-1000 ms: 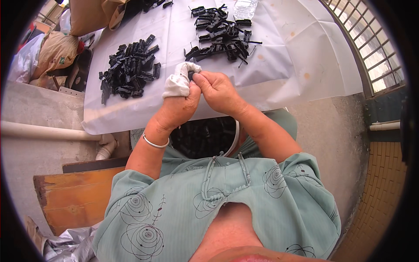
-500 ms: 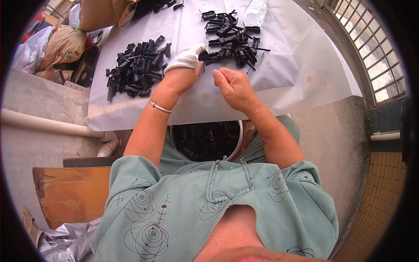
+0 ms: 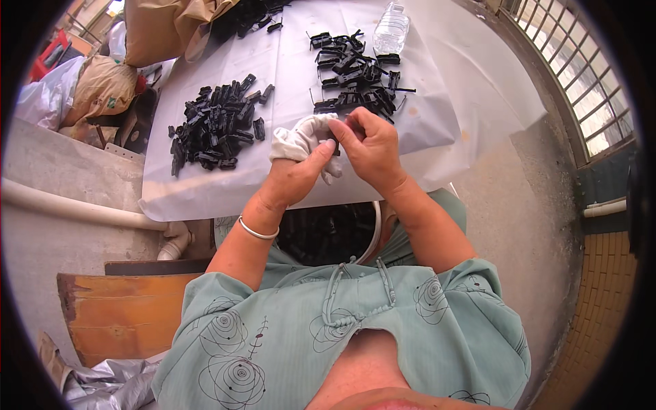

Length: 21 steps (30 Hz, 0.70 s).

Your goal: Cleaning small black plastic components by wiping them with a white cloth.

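Observation:
My left hand [image 3: 304,154] wears a white cloth glove over its fingers, with the thumb bare. It is closed on a small black plastic part [image 3: 336,148], of which only a dark bit shows between thumb and glove. Touching the gloved fingers, my right hand [image 3: 371,147] is bare and its fingers are curled in a pinch. Whatever lies in that pinch is hidden. Just beyond the hands is a heap of black plastic parts [image 3: 355,72], some with thin stems sticking out. Left of my left hand lies another pile of black pieces [image 3: 215,126].
White sheeting covers the table [image 3: 294,75]. A clear plastic bottle [image 3: 391,31] lies near the far heap. Brown paper sacks [image 3: 154,34] stand at the far left. Below the table edge, a round tub [image 3: 378,229] holds dark pieces. A barred window [image 3: 581,75] is at right.
My left hand has drawn back from the right-hand heap toward me and now meets my right hand, with a black part in its grip. My right hand has shifted slightly.

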### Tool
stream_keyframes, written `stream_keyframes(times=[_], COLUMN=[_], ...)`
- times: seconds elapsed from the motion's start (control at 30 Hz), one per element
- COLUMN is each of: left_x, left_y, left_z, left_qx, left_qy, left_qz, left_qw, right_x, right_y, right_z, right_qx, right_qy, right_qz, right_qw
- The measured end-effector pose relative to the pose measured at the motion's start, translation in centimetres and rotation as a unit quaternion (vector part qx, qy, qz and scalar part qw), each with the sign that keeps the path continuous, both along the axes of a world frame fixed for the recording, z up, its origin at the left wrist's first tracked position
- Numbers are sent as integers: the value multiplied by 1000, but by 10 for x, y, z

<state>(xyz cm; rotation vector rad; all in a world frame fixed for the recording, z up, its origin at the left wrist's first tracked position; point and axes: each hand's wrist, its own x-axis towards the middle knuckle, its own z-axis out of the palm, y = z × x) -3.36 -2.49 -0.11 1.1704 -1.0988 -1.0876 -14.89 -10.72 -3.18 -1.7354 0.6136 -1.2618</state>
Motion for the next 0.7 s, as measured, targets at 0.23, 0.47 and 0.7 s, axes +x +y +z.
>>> stream_keyframes(times=[0.23, 0.47, 0.7], left_x=[-1, 3, 16], left_y=[5, 0, -4], left_z=[14, -8, -5], left_qx=[20, -162, -62], left_qy=[-120, -445, -227], left_qz=[73, 131, 116], left_qw=[990, 871, 965], right_x=[-3, 6, -3], right_y=[-9, 6, -1], right_z=[1, -10, -7], right_qx=[40, 66, 80], right_qy=[-43, 15, -15], right_qz=[201, 130, 175], right_qw=[978, 989, 981])
